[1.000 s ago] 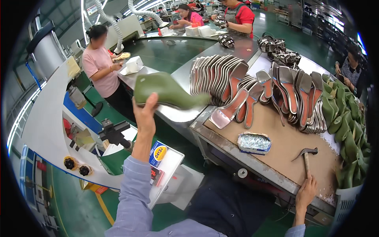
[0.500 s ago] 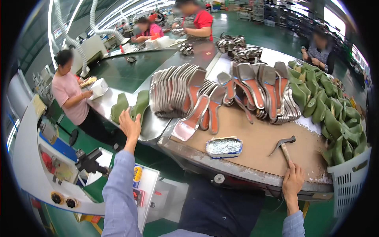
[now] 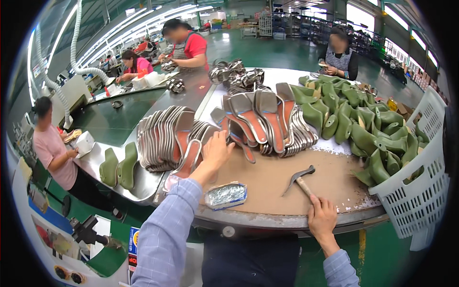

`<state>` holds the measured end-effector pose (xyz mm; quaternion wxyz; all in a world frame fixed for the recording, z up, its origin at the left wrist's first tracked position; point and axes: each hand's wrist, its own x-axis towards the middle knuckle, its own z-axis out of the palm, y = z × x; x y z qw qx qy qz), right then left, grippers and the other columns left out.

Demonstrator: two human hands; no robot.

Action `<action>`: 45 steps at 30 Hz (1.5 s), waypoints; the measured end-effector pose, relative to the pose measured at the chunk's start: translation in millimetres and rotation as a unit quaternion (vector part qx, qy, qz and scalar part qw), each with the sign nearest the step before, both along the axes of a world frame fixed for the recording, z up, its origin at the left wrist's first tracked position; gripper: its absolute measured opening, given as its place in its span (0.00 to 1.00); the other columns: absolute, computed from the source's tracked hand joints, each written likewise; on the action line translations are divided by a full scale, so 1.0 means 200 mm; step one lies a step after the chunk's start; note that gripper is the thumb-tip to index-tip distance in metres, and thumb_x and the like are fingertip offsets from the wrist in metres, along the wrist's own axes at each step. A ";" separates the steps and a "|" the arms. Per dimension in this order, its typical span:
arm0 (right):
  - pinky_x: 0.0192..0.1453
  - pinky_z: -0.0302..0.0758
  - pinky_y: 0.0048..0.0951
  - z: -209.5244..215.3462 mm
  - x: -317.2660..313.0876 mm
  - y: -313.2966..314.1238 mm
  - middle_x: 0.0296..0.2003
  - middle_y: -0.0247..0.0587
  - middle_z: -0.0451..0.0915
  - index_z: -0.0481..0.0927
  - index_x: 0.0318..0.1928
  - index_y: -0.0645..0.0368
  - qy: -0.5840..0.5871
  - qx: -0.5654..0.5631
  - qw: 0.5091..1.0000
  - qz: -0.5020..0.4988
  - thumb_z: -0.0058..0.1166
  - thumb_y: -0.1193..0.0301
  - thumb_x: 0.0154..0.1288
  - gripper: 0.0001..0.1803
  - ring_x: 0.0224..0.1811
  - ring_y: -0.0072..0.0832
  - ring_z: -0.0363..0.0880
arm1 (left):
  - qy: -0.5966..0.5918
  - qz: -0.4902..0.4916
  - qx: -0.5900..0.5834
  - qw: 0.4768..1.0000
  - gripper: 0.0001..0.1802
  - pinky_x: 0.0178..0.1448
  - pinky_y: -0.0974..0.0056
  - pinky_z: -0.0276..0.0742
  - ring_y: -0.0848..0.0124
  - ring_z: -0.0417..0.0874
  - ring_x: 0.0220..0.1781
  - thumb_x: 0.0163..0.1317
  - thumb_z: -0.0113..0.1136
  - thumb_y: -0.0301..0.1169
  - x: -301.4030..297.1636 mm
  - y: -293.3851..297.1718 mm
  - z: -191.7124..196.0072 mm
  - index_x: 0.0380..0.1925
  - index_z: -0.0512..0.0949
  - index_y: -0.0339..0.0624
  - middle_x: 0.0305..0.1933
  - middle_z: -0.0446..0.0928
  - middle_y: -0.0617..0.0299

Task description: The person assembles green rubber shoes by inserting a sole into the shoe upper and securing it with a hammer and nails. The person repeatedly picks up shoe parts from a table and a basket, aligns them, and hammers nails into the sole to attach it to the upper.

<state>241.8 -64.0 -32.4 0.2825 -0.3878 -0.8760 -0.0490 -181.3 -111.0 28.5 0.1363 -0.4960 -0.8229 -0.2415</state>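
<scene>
My right hand is wrapped round the wooden handle of a hammer, whose dark curved head rests on the brown board. My left hand is open, reaching over the table with its fingers apart. It is nearest to the insoles, which have grey heels, reddish-brown middles and shiny edges, and it hides some of them. Another group of insoles lies just beyond. A small blue-and-white box with silvery contents sits below my left hand. Two green shoe lasts stand on the metal surface at the left.
Many green lasts are heaped at the right, beside a white plastic basket. Shiny metal pieces lie at the back. Co-workers stand at the left, far left and far right. A white machine is at the lower left.
My left hand has moved right, away from the two green lasts, which stand on the metal surface, to the insoles. My right hand stays on the hammer. The view has turned to the right.
</scene>
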 end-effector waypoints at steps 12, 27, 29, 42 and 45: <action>0.48 0.73 0.44 0.04 0.07 0.01 0.44 0.41 0.80 0.82 0.55 0.46 0.018 -0.013 1.000 -0.006 0.61 0.65 0.59 0.21 0.45 0.41 0.78 | -0.204 0.028 -0.102 0.973 0.46 0.58 0.44 0.76 0.40 0.82 0.56 0.59 0.63 0.63 0.27 0.21 0.01 0.64 0.66 0.38 0.54 0.80 0.33; 0.65 0.68 0.47 0.49 0.50 0.75 0.56 0.55 0.74 0.64 0.69 0.63 0.033 0.043 0.971 -0.232 0.72 0.64 0.53 0.45 0.62 0.51 0.71 | -0.655 -0.198 0.087 0.724 0.27 0.32 0.65 0.85 0.64 0.87 0.33 0.66 0.62 0.38 0.44 -0.47 0.42 0.61 0.71 0.37 0.39 0.80 0.58; 0.62 0.69 0.45 0.44 0.49 0.89 0.54 0.54 0.76 0.64 0.69 0.66 -0.108 0.011 0.941 -0.320 0.68 0.66 0.56 0.42 0.56 0.48 0.75 | -0.620 -0.212 0.181 0.733 0.34 0.36 0.64 0.88 0.64 0.88 0.36 0.67 0.62 0.36 0.50 -0.56 0.29 0.68 0.63 0.35 0.43 0.79 0.56; 0.55 0.75 0.45 0.23 -0.10 0.78 0.45 0.47 0.82 0.71 0.65 0.63 -0.106 0.065 0.990 0.059 0.54 0.68 0.68 0.27 0.50 0.41 0.81 | -0.689 -0.223 0.302 0.620 0.26 0.39 0.53 0.87 0.60 0.87 0.37 0.76 0.52 0.37 0.92 -0.57 0.17 0.67 0.59 0.42 0.56 0.76 0.50; 0.63 0.71 0.47 0.19 -0.23 0.60 0.55 0.52 0.78 0.71 0.65 0.63 -0.052 -0.044 0.991 0.112 0.61 0.53 0.65 0.36 0.59 0.45 0.77 | -0.699 -0.206 0.297 0.617 0.25 0.41 0.52 0.87 0.59 0.87 0.35 0.77 0.51 0.37 0.92 -0.66 0.11 0.67 0.59 0.42 0.53 0.77 0.49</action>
